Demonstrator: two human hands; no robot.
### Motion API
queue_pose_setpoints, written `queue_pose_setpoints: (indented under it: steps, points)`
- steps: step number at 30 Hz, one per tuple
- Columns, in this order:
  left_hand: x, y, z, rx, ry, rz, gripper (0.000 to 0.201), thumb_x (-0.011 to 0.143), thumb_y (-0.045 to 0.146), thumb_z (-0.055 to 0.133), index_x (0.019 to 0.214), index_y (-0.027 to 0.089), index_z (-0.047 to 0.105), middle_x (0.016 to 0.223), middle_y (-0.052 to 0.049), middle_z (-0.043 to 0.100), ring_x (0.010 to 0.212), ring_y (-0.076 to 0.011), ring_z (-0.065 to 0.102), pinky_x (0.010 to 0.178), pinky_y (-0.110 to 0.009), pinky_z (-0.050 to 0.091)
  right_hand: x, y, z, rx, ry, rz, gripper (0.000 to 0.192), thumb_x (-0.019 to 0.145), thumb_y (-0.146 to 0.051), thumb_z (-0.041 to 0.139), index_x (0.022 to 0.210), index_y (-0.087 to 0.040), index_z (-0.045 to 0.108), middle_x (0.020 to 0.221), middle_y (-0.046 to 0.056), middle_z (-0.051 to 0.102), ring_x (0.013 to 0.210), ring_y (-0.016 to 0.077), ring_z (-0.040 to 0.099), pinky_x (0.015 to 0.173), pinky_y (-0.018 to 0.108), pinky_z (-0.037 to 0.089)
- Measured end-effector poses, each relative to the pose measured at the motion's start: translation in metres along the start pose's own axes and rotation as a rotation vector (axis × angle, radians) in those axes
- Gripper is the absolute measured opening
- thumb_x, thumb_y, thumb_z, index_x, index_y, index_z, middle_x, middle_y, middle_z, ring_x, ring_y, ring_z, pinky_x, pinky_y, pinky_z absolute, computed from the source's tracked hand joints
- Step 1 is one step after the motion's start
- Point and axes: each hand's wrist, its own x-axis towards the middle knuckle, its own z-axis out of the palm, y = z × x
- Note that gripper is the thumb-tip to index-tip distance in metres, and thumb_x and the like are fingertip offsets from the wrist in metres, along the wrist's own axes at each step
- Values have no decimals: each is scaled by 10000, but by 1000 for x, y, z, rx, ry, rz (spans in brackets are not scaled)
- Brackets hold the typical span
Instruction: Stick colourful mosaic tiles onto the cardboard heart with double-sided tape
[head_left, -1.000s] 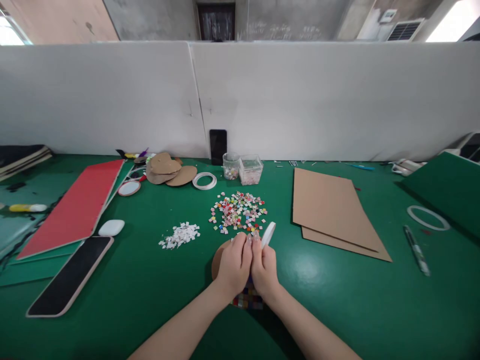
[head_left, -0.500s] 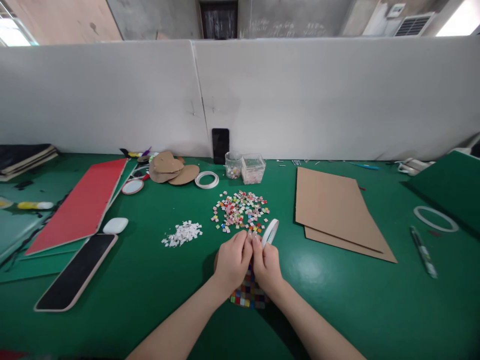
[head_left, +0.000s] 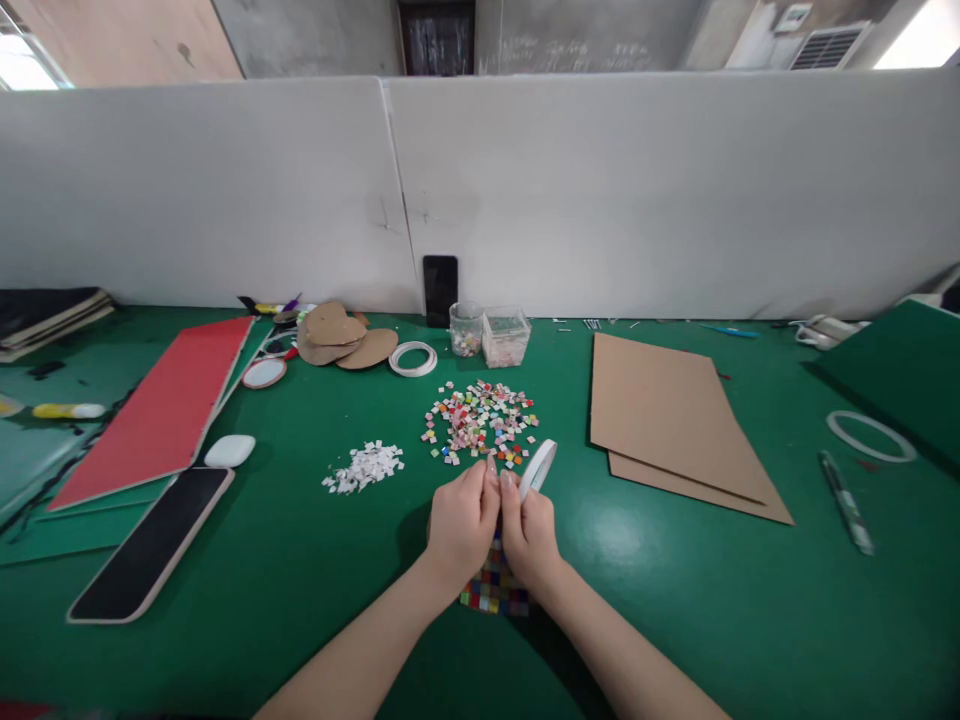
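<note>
Clasps a slim white tape ring (head_left: 534, 467) in the closed grip of the right hand (head_left: 529, 527), just beside the curled left hand (head_left: 463, 515); cannot tell the contents of the left grip. Partly covers a multicoloured square-tiled mosaic panel (head_left: 491, 598), visible between and below both hands. Faces loose multicoloured square tiles (head_left: 474, 425) just beyond, small white scraps (head_left: 365, 467) leftward and flat brown cardboard sheets (head_left: 664, 415) rightward on the glossy green surface (head_left: 720, 610).

The worktop (head_left: 675, 610) has a smooth, glossy green finish; the far partition (head_left: 615, 200) looks matt. Matt brown cardboard sheets (head_left: 660, 410) lie at right. Near, the mosaic piece (head_left: 491, 598) looks glassy and shiny, the white tape roll (head_left: 534, 472) smooth. The far square box (head_left: 506, 342) looks clear plastic.
</note>
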Motion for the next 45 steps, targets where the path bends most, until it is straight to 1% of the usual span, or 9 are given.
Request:
queue_pose_setpoints:
  steps: [5, 10, 13, 17, 20, 25, 31, 39, 45]
  points:
    - [4, 1, -1, -123, -38, -51, 292, 908, 292, 290, 722, 186, 489, 600, -4, 539, 525, -127, 495, 502, -222, 356, -2, -1, 1, 34, 34, 62, 367, 904, -349, 317, 617, -188, 481, 519, -9, 463, 459, 115, 418, 447, 238, 315]
    - [8, 0, -2, -338, -22, -121, 307, 914, 309, 288, 722, 187, 495, 578, 21, 500, 514, -113, 472, 499, -218, 357, -5, -6, 5, 181, 42, 209, 381, 891, -387, 340, 601, -183, 481, 516, -15, 454, 483, 113, 410, 453, 232, 313]
    - [6, 2, -1, -334, 16, -121, 300, 911, 304, 284, 709, 194, 477, 637, 1, 520, 597, -131, 506, 554, -234, 381, -4, -8, 6, 258, 84, 300, 408, 877, -440, 356, 567, -187, 439, 494, -31, 413, 468, 101, 369, 440, 227, 303]
    - [2, 8, -1, -272, -43, -115, 248, 904, 315, 313, 700, 207, 405, 633, 21, 480, 581, -126, 474, 546, -240, 360, 0, -10, 4, 346, 116, 357, 411, 865, -485, 362, 602, -183, 455, 535, -23, 442, 503, 107, 399, 468, 225, 353]
    - [0, 13, 0, -223, -81, -135, 237, 900, 325, 328, 696, 210, 366, 631, 28, 461, 577, -126, 453, 539, -242, 340, 2, -10, 4, 365, 146, 371, 392, 853, -494, 382, 653, -176, 494, 590, -4, 498, 564, 125, 457, 523, 235, 403]
    - [0, 14, 1, -209, -123, -145, 241, 918, 325, 277, 726, 211, 367, 657, 24, 463, 596, -130, 449, 549, -242, 319, 0, -10, 5, 313, 150, 364, 399, 854, -499, 372, 666, -172, 501, 592, -1, 504, 569, 131, 467, 526, 239, 403]
    - [1, 5, 1, -196, -115, -118, 270, 922, 318, 264, 680, 211, 314, 612, 38, 416, 550, -116, 404, 524, -232, 284, -5, -5, 7, 251, 84, 308, 368, 890, -421, 346, 681, -166, 510, 583, 2, 513, 543, 129, 480, 497, 239, 376]
    - [5, 1, -4, -110, -139, -65, 283, 903, 307, 312, 640, 203, 286, 574, 47, 384, 517, -104, 379, 499, -226, 248, -6, 0, 8, 201, 80, 256, 349, 901, -377, 335, 646, -177, 464, 535, -29, 434, 496, 110, 430, 451, 229, 314]
    - [9, 0, -7, -128, -129, -80, 297, 889, 303, 340, 614, 197, 310, 543, 50, 392, 491, -97, 385, 487, -219, 251, -6, 1, 9, 191, 49, 237, 359, 900, -386, 328, 614, -190, 421, 535, -36, 380, 506, 110, 395, 449, 232, 283]
